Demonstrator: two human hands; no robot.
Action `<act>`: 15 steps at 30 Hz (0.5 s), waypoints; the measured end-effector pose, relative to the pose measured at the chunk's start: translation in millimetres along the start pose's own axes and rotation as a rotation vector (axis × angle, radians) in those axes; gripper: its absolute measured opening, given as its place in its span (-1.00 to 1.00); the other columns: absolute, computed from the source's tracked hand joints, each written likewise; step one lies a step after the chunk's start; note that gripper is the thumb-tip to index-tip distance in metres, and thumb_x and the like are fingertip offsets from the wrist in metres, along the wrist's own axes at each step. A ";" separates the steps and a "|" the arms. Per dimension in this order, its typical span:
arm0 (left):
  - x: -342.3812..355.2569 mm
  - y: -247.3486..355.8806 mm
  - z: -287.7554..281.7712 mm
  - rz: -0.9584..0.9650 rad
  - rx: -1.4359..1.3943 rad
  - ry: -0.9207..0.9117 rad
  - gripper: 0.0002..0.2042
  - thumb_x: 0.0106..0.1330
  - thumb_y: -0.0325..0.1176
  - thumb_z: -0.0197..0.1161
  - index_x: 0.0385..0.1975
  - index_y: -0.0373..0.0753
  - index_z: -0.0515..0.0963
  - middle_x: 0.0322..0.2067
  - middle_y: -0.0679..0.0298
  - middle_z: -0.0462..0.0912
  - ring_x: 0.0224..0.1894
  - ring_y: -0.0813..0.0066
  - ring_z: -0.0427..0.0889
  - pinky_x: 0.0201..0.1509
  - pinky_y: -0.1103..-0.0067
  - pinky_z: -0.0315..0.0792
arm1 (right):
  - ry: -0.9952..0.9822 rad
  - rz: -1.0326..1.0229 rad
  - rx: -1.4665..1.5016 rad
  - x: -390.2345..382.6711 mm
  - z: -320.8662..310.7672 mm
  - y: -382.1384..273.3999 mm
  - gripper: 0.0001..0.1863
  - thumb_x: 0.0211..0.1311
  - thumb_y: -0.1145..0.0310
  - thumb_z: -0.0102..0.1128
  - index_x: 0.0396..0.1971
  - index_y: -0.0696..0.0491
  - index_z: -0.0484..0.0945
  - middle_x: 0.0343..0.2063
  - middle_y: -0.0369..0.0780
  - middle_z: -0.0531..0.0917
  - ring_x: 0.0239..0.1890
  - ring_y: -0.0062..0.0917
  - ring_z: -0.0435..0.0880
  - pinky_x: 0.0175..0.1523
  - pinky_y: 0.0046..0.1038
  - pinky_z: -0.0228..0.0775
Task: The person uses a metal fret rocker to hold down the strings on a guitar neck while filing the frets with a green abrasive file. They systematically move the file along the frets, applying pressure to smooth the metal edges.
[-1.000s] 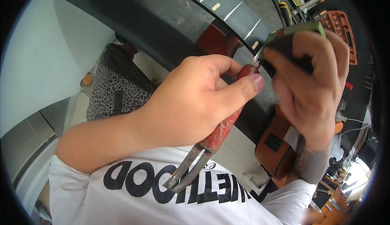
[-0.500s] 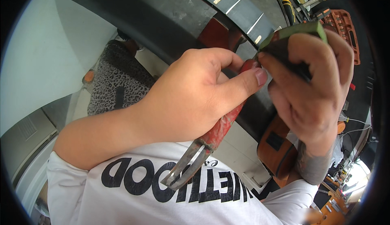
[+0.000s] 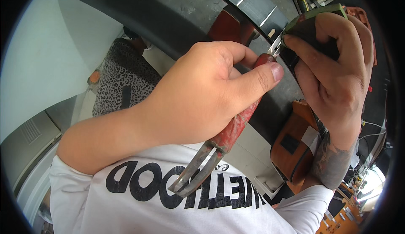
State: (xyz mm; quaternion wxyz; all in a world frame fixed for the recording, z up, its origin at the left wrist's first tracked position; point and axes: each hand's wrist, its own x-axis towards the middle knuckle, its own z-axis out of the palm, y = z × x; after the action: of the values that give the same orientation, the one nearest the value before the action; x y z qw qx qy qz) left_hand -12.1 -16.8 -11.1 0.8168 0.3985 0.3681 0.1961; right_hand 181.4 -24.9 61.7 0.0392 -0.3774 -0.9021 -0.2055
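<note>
with my left hand [image 3: 202, 94] clamped on the red-handled tool [image 3: 236, 124] and right hand [image 3: 333, 65] clenching the dark block [image 3: 308, 27], a slip could nick fingers.

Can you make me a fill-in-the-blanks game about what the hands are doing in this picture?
1. The left hand holds a tool whose handle is coloured ____.
2. The right hand holds a dark block with a ____ top edge.
3. The white shirt has big letters coloured ____.
4. The shiny metal tip of the tool meets the ____.

Missing words: red; green; black; block
</note>
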 end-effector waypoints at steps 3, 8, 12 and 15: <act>0.0 -1.1 0.6 0.006 -0.006 0.007 -0.65 0.41 -0.16 0.26 -0.17 -0.41 0.56 -0.58 0.48 0.51 -0.57 0.86 0.36 -0.53 0.78 0.23 | -0.004 -0.039 0.004 -0.5 -2.5 -3.6 -0.62 -0.40 0.42 0.31 -0.37 0.03 0.76 -0.27 -0.24 0.53 -0.19 -0.31 0.49 -0.08 -0.30 0.37; 0.6 -0.8 1.2 0.003 -0.006 0.030 -0.67 0.40 -0.17 0.27 -0.22 -0.40 0.58 -0.59 0.47 0.51 -0.57 0.85 0.36 -0.53 0.78 0.23 | 0.008 -0.031 0.027 1.3 0.1 -4.7 -0.61 -0.44 0.40 0.31 -0.38 0.04 0.76 -0.28 -0.24 0.53 -0.19 -0.31 0.50 -0.08 -0.30 0.40; -0.4 -0.3 0.3 0.004 -0.022 0.019 -0.68 0.40 -0.17 0.27 -0.23 -0.39 0.58 -0.58 0.47 0.51 -0.57 0.84 0.36 -0.52 0.78 0.24 | -0.020 -0.047 -0.018 3.3 -0.8 4.4 -0.64 -0.37 0.43 0.31 -0.38 0.04 0.74 -0.31 -0.21 0.52 -0.22 -0.31 0.50 -0.06 -0.26 0.40; 0.4 -1.3 0.8 0.007 -0.024 0.016 -0.68 0.40 -0.17 0.27 -0.23 -0.39 0.58 -0.58 0.46 0.51 -0.57 0.84 0.37 -0.52 0.78 0.25 | -0.025 -0.038 0.013 3.4 -2.4 1.8 -0.66 -0.33 0.42 0.31 -0.37 0.05 0.74 -0.32 -0.21 0.51 -0.22 -0.30 0.50 -0.03 -0.23 0.39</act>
State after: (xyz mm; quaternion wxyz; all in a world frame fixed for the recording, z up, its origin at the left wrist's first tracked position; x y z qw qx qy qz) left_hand -11.1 -17.8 -12.0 0.8179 0.3884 0.3709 0.2065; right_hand 180.0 -22.5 65.2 0.0264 -0.3626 -0.9108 -0.1956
